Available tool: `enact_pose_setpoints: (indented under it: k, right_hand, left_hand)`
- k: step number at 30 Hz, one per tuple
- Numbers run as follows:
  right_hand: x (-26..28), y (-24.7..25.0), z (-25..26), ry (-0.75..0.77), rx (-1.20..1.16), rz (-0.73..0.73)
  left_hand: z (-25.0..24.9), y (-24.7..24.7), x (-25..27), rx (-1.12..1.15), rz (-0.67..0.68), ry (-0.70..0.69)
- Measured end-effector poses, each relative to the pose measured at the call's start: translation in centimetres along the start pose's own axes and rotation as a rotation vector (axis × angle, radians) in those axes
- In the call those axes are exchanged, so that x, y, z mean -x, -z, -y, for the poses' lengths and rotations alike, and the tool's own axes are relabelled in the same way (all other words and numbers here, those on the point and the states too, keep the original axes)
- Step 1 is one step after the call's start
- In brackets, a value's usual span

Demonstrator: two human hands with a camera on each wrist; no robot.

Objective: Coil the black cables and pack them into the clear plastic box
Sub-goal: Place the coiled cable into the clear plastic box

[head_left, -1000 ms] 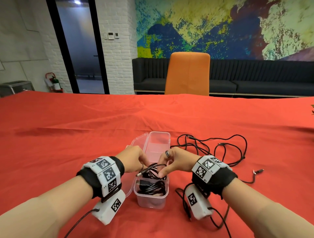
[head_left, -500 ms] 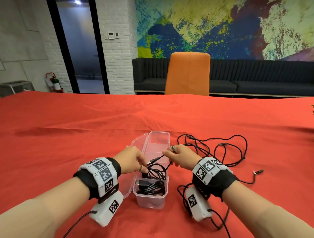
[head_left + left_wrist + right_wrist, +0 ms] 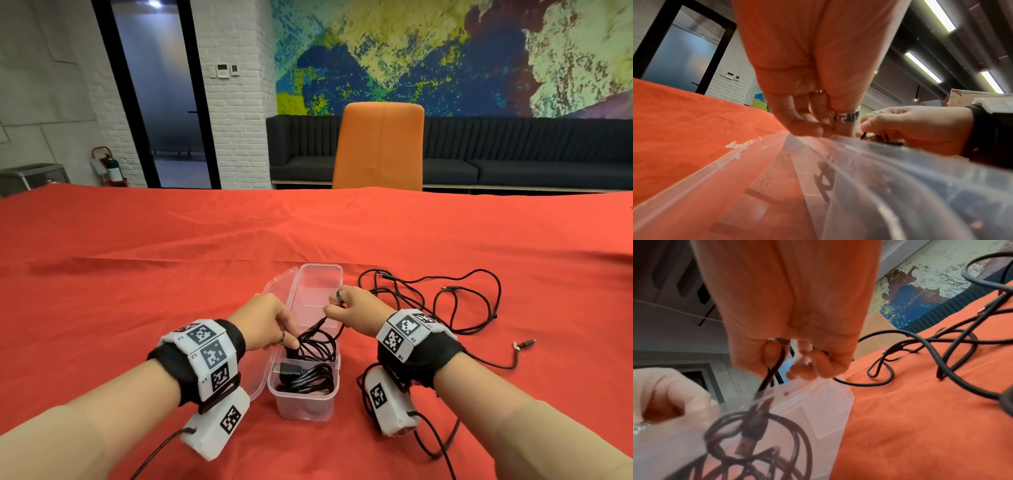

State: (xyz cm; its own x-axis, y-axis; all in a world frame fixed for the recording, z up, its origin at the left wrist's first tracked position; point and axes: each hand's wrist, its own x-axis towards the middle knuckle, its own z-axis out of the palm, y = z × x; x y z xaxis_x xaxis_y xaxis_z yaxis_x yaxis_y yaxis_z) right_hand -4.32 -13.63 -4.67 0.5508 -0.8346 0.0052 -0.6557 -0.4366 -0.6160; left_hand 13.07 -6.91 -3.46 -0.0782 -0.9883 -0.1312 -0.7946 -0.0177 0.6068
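Black cable (image 3: 317, 344) coil pinched by both hands over clear plastic box (image 3: 320, 281).

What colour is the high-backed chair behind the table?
Orange; the high-backed chair shows best in the head view.

- An orange chair (image 3: 378, 147) is standing before a dark sofa (image 3: 496, 150).
- A colourful mural (image 3: 445, 54) is covering the wall.
- Ceiling light strips (image 3: 923, 66) are glowing.

An office lounge: a dark sofa (image 3: 445, 150) under a painted mural (image 3: 445, 54), an orange chair (image 3: 378, 147) at centre, a glass door (image 3: 161, 92) upper left.
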Motion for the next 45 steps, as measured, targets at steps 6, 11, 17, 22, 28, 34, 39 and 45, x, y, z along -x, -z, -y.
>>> enact_pose_setpoints:
  k: [6,11,17,22,28,34,39,45]
  right_hand:
    - [-0.2,-0.9,0.6,0.009,0.174,0.171]
    - [0.0,-1.4,0.7,-0.014,0.353,0.225]
    - [0.6,-1.0,0.8,0.007,0.288,0.186]
    - [1.2,-0.4,0.0,0.036,0.09,-0.076]
    - [0.7,-1.6,0.4,0.001,0.183,0.025]
    - [1.4,-1.0,1.0,0.034,0.211,-0.023]
    - [2.1,-1.1,2.0,0.073,0.471,0.028]
    - [3.9,-1.1,2.5,0.144,0.733,0.088]
  left_hand:
    - [0.4,0.1,-0.6,-0.128,0.04,-0.073]
    - [0.4,0.0,-0.6,-0.172,0.104,-0.099]
    - [0.3,0.2,-0.7,-0.117,0.127,-0.134]
    - [0.7,0.3,-0.6,-0.034,0.151,-0.127]
    - [0.5,0.2,-0.5,-0.068,0.14,-0.126]
    - [0.8,0.1,-0.6,-0.068,0.1,-0.103]
    - [0.7,-0.2,-0.8,-0.15,0.018,-0.042]
    - [0.1,-0.1,-0.4,-0.265,-0.001,-0.05]
